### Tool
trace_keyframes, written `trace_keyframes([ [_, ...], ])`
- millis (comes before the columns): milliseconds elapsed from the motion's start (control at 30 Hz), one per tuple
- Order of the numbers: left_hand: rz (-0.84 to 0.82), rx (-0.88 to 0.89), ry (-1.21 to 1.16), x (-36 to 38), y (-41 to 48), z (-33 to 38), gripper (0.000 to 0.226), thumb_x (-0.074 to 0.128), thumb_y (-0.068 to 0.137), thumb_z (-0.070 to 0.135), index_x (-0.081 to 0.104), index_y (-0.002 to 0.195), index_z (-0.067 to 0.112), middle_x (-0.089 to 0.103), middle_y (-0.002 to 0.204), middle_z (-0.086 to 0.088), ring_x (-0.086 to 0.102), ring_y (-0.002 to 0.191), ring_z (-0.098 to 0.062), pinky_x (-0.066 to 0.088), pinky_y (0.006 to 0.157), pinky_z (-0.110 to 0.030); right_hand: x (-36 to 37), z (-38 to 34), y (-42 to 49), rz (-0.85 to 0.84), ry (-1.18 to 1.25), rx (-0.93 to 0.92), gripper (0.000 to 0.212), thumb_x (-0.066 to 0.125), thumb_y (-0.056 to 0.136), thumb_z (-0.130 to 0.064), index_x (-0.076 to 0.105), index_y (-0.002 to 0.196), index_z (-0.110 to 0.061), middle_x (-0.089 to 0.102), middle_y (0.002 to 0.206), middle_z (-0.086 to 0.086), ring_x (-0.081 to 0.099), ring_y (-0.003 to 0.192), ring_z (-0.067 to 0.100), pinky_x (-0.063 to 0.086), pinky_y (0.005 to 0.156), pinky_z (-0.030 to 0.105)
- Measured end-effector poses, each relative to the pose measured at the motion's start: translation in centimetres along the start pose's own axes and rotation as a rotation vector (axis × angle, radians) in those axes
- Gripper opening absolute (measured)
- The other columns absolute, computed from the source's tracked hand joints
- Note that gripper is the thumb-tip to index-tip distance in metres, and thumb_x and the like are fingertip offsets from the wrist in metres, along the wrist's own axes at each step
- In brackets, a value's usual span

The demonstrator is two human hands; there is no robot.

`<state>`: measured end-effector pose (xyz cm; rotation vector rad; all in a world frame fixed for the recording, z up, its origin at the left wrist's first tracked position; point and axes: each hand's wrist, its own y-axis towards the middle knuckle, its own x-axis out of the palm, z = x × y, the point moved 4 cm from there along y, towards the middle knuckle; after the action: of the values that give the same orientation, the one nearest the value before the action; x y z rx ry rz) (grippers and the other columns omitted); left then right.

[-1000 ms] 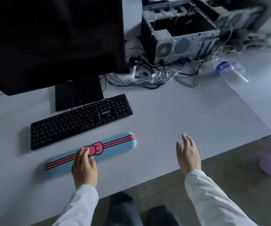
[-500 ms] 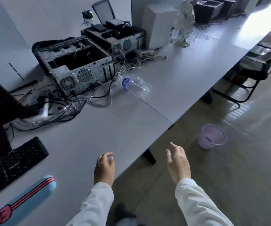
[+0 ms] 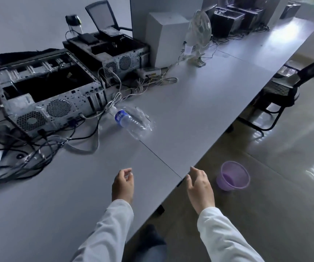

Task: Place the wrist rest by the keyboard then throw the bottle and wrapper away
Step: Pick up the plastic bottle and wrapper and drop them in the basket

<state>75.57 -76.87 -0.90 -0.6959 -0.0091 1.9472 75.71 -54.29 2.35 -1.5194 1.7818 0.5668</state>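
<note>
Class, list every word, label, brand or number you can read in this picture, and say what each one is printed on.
None can be read.
bottle: blue label with white marks, too blurred to read.
computer case: no legible lettering on its rear panel.
purple bin: no print visible.

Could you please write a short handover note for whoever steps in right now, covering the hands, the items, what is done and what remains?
Left hand: empty, fingers loosely curled, over the table.
Right hand: empty and open, at the table's front edge.
Bottle: lying on its side on the table, beside the open computer case, with the clear wrapper against it.
Purple bin: on the floor, right of the right hand.
Wrist rest and keyboard: out of view, so placement cannot be confirmed here.
Left to do: pick up bottle and wrapper, drop both in the bin.
</note>
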Motion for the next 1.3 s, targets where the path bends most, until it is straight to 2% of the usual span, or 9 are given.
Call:
trace_keyframes([
  [167,0.035,-0.131,-0.034,2.2,5.4,0.8,0.028,0.044,0.09,0.013,0.058,0.113,0.004,0.061,0.126,-0.016,0.057,0.117,-0.029,0.039,0.096,-0.03,1.9,-1.5,7.4,-0.124,-0.007,0.019,0.044,0.044,0.093,-0.024,0.041,0.134,-0.01,0.049,0.136,0.006,0.051,0.124,0.019,0.038,0.1,0.028],
  [367,0.086,-0.23,-0.037,3.2,9.9,2.0,0.029,0.044,0.09,0.011,0.058,0.114,0.003,0.063,0.124,-0.016,0.058,0.116,-0.029,0.04,0.097,-0.032,3.9,-2.6,13.2,-0.175,0.118,0.095,0.043,0.047,0.092,-0.023,0.043,0.132,-0.008,0.053,0.132,0.009,0.055,0.117,0.022,0.042,0.098,0.032],
  [500,0.095,-0.289,-0.082,4.2,12.0,2.6,0.029,0.045,0.09,0.013,0.055,0.115,0.002,0.063,0.124,-0.018,0.058,0.116,-0.029,0.039,0.099,-0.034,5.7,-2.7,16.3,-0.245,0.191,0.193,0.044,0.05,0.091,-0.024,0.045,0.13,-0.006,0.055,0.13,0.012,0.056,0.114,0.024,0.039,0.093,0.027],
  [700,0.128,-0.373,-0.193,5.5,14.7,3.9,0.04,0.05,0.089,0.024,0.048,0.123,0.004,0.059,0.129,-0.015,0.058,0.116,-0.03,0.039,0.099,-0.033,7.9,-4.7,22.7,-0.362,0.243,0.23,0.055,0.06,0.085,-0.031,0.044,0.131,-0.004,0.056,0.131,0.014,0.055,0.117,0.026,0.038,0.091,0.026],
  [900,0.304,-0.437,-0.253,6.4,18.3,6.1,0.054,0.053,0.088,0.03,0.039,0.134,0.006,0.058,0.131,-0.014,0.056,0.119,-0.026,0.037,0.098,-0.029,11.0,-7.9,29.5,-0.501,0.153,0.108,0.067,0.066,0.078,-0.039,0.043,0.131,-0.005,0.055,0.13,0.013,0.053,0.118,0.026,0.039,0.099,0.032],
  [1000,0.36,-0.474,-0.242,7.5,19.9,6.7,0.062,0.055,0.086,0.035,0.035,0.137,0.006,0.056,0.134,-0.012,0.052,0.124,-0.025,0.034,0.096,-0.026,12.8,-9.2,31.8,-0.54,0.136,0.048,0.068,0.067,0.076,-0.04,0.044,0.13,-0.005,0.054,0.129,0.013,0.05,0.12,0.024,0.037,0.1,0.03],
  [1133,0.457,-0.527,-0.244,8.3,22.0,6.9,0.07,0.06,0.08,0.042,0.035,0.137,0.008,0.052,0.137,-0.013,0.05,0.125,-0.027,0.036,0.1,-0.033,14.9,-11.3,33.9,-0.514,0.013,-0.127,0.066,0.061,0.079,-0.044,0.043,0.131,-0.007,0.052,0.13,0.011,0.044,0.124,0.025,0.03,0.1,0.027],
  [1300,0.491,-0.554,-0.248,8.6,23.3,7.1,0.07,0.066,0.077,0.041,0.037,0.133,0.01,0.054,0.133,-0.01,0.053,0.12,-0.027,0.036,0.088,-0.027,17.4,-13.4,34.4,-0.497,-0.149,-0.307,0.077,0.061,0.075,-0.051,0.04,0.132,-0.004,0.049,0.129,0.015,0.039,0.125,0.031,0.025,0.105,0.03],
])
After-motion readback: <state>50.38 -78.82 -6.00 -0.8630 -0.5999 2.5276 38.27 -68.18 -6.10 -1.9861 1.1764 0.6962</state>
